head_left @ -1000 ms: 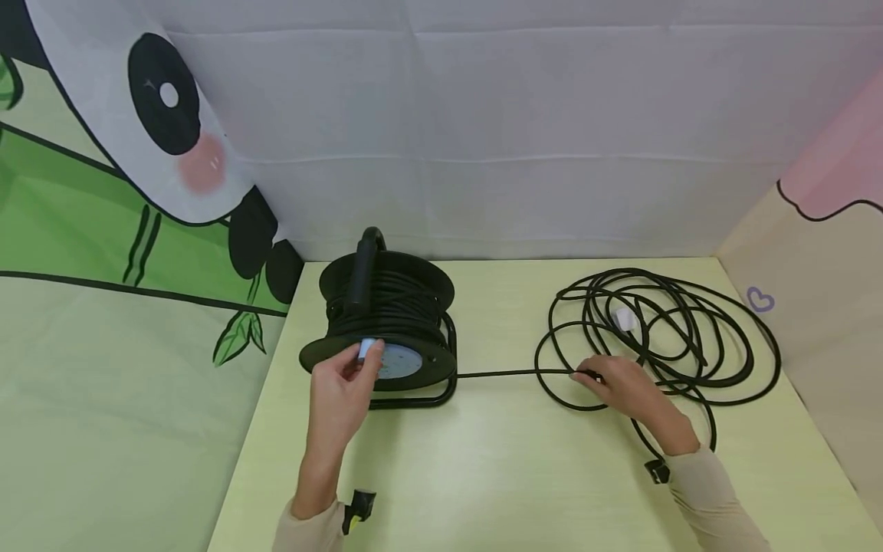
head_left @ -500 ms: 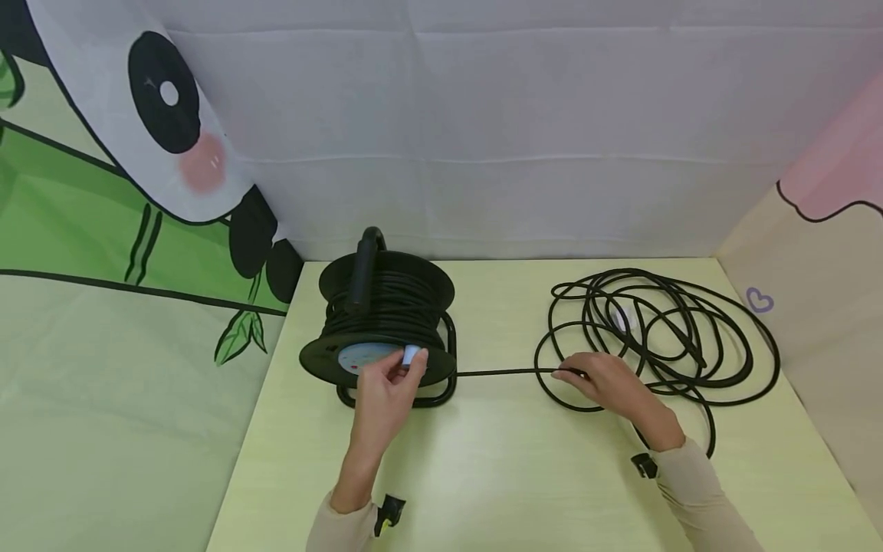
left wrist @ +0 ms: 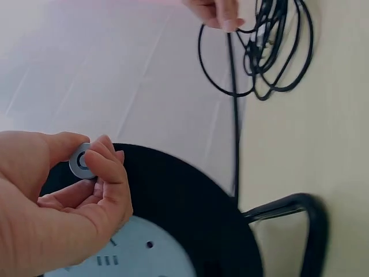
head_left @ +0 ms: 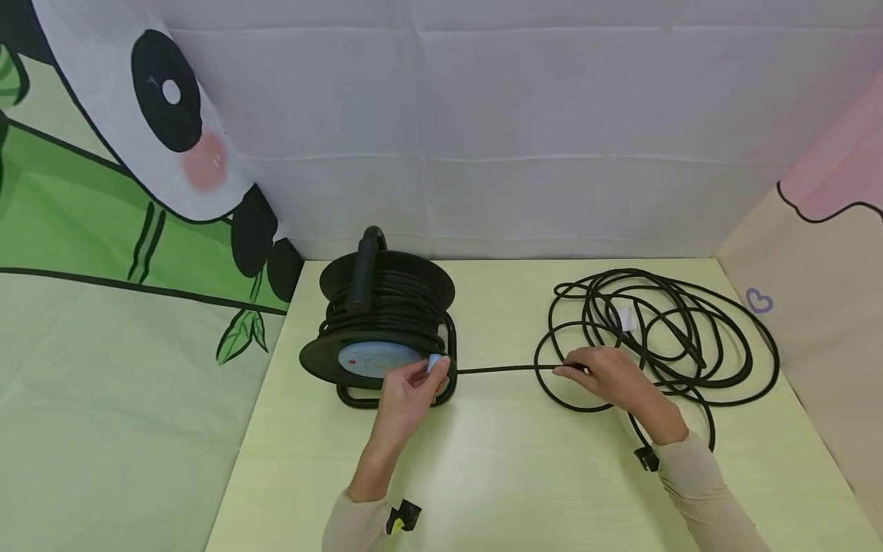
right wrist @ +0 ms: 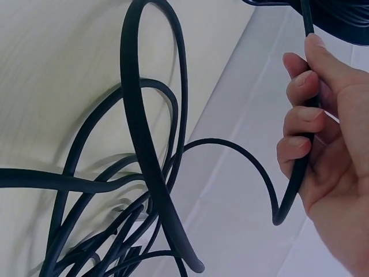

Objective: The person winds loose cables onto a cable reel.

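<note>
On the left of the table a black cable reel (head_left: 383,307) stands upright, wound with black cable, its handle (head_left: 360,276) on top. My left hand (head_left: 402,399) pinches the light-blue winding knob (head_left: 433,363) between thumb and fingers at the right edge of the reel's front flange. In the left wrist view the round end of the knob (left wrist: 81,161) shows between the fingertips. My right hand (head_left: 617,381) holds the black cable (right wrist: 301,167), fingers curled round it. From there the cable runs taut to the lower right of the reel.
Loose cable coils (head_left: 690,376) lie in a tangle on the right of the table (head_left: 510,460), a white plug (head_left: 626,318) among them. The reel's tubular stand (head_left: 359,400) juts out in front. A white cloth backdrop (head_left: 538,138) rises behind the table.
My left hand has carried the knob round from the left of the reel's face to its right edge. The right hand has shifted slightly left, still holding the cable.
</note>
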The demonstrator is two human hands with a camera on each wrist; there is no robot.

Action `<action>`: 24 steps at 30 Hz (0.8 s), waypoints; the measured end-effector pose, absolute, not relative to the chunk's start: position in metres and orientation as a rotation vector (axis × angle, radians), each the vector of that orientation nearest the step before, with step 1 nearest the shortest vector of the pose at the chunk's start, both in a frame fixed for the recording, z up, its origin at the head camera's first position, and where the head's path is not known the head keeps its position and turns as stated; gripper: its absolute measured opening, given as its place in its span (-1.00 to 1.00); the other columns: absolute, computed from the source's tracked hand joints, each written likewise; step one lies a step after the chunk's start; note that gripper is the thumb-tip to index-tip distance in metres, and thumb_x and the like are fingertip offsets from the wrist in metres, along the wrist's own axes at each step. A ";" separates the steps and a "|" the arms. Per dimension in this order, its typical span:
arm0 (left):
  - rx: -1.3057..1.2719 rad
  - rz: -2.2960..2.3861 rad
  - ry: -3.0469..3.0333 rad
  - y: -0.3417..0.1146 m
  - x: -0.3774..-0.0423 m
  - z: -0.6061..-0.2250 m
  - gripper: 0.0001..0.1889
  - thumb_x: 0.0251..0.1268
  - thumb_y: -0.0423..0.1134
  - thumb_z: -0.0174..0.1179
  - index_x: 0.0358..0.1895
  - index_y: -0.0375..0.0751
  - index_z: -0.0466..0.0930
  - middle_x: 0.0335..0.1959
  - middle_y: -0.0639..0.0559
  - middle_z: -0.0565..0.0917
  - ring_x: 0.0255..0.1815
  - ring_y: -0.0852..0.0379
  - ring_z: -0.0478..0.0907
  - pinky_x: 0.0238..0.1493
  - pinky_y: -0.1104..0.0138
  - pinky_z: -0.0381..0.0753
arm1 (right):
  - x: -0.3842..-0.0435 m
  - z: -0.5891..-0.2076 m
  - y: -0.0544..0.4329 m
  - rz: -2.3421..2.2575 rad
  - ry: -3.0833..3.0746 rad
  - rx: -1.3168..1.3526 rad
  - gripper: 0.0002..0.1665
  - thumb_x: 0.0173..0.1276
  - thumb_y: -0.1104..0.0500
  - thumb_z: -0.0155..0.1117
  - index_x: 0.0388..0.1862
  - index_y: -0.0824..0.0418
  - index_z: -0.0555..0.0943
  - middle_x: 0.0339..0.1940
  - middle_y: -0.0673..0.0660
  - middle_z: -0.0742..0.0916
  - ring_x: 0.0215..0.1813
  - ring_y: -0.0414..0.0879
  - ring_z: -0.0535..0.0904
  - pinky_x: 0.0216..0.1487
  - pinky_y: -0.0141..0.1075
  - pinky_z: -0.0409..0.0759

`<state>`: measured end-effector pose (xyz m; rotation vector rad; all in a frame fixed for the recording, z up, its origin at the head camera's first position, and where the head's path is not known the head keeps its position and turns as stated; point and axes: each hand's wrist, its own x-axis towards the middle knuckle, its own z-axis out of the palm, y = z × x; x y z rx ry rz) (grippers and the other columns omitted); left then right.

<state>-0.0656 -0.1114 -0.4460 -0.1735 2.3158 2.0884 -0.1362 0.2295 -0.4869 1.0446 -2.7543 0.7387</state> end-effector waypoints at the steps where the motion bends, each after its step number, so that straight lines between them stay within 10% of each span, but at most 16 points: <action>1: -0.184 2.093 2.294 -0.109 -0.066 -0.451 -0.71 0.47 -0.20 0.31 -0.14 -0.46 0.75 -0.43 -0.08 0.73 -0.44 0.26 0.62 -0.38 0.45 0.59 | -0.137 -0.487 0.229 0.736 -2.735 1.053 -0.82 0.30 0.13 0.52 -0.46 0.06 0.68 -0.58 -0.23 0.59 -0.57 -0.42 0.30 -0.54 -0.44 0.36; 24: -0.365 2.036 2.287 -0.117 -0.062 -0.528 -0.67 0.52 -0.22 0.24 -0.17 -0.55 0.71 -0.44 -0.14 0.73 -0.46 0.14 0.63 -0.42 0.42 0.58 | -0.149 -0.471 0.229 0.595 -2.656 1.085 -0.69 0.22 0.08 0.58 -0.56 0.02 0.59 -0.65 -0.21 0.51 -0.61 -0.41 0.24 -0.58 -0.44 0.31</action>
